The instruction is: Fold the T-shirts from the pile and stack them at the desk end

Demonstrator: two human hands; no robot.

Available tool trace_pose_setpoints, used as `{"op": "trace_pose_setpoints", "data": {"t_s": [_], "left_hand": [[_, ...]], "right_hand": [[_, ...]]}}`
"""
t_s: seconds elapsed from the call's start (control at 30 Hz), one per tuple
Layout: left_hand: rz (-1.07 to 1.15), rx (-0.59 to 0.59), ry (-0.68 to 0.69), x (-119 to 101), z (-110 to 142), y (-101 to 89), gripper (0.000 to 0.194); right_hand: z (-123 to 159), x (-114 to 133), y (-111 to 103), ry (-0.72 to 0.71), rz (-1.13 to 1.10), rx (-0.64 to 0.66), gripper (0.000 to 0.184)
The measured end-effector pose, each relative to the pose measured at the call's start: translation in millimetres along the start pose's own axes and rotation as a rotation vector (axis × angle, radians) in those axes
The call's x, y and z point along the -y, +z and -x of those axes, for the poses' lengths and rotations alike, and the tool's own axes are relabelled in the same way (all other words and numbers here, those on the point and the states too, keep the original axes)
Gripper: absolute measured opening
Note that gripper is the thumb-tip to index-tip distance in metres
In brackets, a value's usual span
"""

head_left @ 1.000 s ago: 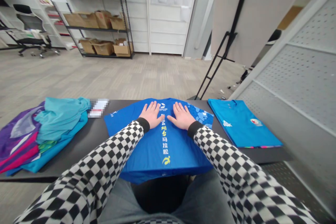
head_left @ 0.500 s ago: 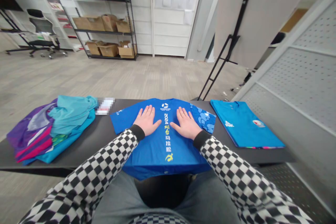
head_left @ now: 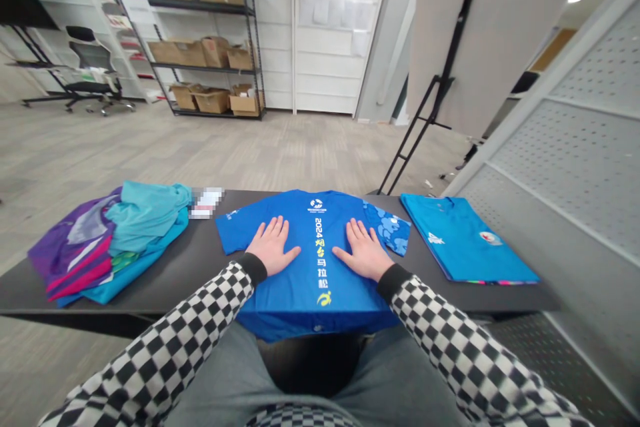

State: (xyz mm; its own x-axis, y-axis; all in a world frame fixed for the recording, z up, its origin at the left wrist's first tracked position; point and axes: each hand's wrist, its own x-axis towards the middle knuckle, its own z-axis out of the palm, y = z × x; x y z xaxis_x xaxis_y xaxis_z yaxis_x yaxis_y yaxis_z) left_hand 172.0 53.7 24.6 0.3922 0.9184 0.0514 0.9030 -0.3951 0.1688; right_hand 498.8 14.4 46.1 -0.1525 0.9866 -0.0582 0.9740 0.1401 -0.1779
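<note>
Nearest the camera are grey trousers (head_left: 220,373), just below the near edge of the black bench (head_left: 160,287). Black-and-white checked sleeves (head_left: 170,340) with black ribbed cuffs reach forward onto the bench from both sides.

Left hand (head_left: 273,247): open and flat, palm down, fingers spread, grasping nothing. Right hand (head_left: 364,251): likewise open, palm down and spread, with nothing pinched. Both press on a blue T-shirt (head_left: 293,297), one on each side of its vertical yellow-and-white print.

The shirt lies print up at mid-bench, its sleeves out to either side and its near part hanging slightly over the near edge. The right sleeve shows a pale cloud pattern. The fabric looks light, thin and soft, probably a slick sports knit, so it should drape and slide easily. The sleeve ends or the near fold look like the best places to take hold.

Left end of bench: a loose pile of teal, purple and pink garments (head_left: 107,247). Far edge: a pixelated white label (head_left: 207,203). Right end: a folded turquoise T-shirt (head_left: 463,240).

Beyond the bench: a perforated white panel (head_left: 575,160) at right, a board on a black easel (head_left: 480,33), metal shelving with cardboard boxes (head_left: 213,99), and an office chair (head_left: 93,60).
</note>
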Motion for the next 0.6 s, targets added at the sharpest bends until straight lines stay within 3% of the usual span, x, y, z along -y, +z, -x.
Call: {"op": "trace_pose_setpoints", "data": {"t_s": [0.13, 0.6], "left_hand": [[-0.011, 0.030, 0.004, 4.1, 11.8, 7.4, 0.102], [-0.019, 0.055, 0.003, 9.0, 5.8, 9.6, 0.108]], "right_hand": [[8.2, -2.6, 6.8, -0.005, 0.009, 0.023, 0.114], [8.7, -8.5, 9.5, 0.004, 0.020, 0.023, 0.115]]}}
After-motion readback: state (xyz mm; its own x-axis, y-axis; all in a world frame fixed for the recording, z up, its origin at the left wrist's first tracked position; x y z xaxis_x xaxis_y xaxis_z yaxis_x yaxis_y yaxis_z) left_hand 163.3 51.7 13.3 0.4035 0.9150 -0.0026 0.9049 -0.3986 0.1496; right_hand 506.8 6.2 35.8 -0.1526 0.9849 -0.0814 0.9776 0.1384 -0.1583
